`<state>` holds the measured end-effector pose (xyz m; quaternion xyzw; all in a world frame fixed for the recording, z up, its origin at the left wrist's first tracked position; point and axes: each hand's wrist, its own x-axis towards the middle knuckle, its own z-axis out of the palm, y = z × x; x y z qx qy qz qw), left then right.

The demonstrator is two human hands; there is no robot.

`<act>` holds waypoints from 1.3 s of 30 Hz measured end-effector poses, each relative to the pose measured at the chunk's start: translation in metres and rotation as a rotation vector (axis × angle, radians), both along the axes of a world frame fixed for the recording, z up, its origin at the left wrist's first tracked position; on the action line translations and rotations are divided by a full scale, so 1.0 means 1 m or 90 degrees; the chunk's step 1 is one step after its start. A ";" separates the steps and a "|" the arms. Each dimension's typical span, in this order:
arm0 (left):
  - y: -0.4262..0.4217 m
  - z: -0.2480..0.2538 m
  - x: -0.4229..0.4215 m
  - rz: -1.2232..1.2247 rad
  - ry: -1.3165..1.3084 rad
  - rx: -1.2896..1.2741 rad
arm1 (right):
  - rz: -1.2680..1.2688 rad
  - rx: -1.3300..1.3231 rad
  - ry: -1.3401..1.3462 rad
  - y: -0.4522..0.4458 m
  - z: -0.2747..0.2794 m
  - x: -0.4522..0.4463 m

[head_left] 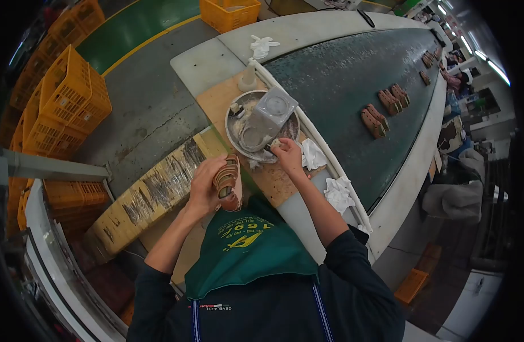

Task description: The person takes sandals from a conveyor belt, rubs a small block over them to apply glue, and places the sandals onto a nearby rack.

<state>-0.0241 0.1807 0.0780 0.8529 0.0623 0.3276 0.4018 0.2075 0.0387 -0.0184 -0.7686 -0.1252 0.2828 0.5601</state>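
Observation:
My left hand [204,181] is closed around a brown strappy shoe [228,183], its pale sole side turned to the right. Over the right rim of a round metal pan [232,132], my right hand [289,155] pinches a small brush-like tool [271,147], pale with a dark end; the fingers partly hide it. The pan holds whitish residue, and a second small pale-and-dark piece [237,109] rests at its left side. A clear plastic container [275,106] sits tilted over the pan. A whitish bottle [248,80] stands just behind it.
Crumpled white cloths [313,155] lie right of the pan. Beyond a pale rail runs a dark green conveyor belt [330,80] carrying several brown shoes [374,121]. Yellow crates [74,91] are stacked at left. A taped cardboard-coloured board [165,185] lies beside my left arm. Other people are at far right.

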 end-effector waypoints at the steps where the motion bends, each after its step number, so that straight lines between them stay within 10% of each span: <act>1: 0.002 0.008 0.015 -0.018 -0.011 0.057 | 0.065 -0.020 -0.095 -0.008 -0.006 0.008; 4: 0.001 0.040 0.058 -0.068 -0.058 0.192 | 0.003 0.173 0.138 -0.021 0.070 0.015; 10: -0.021 0.072 0.121 -0.167 -0.089 0.328 | 0.054 0.385 0.009 -0.053 0.162 0.044; 39: -0.031 0.076 0.148 -0.164 0.003 0.228 | 0.262 0.402 -0.016 -0.073 0.195 0.038</act>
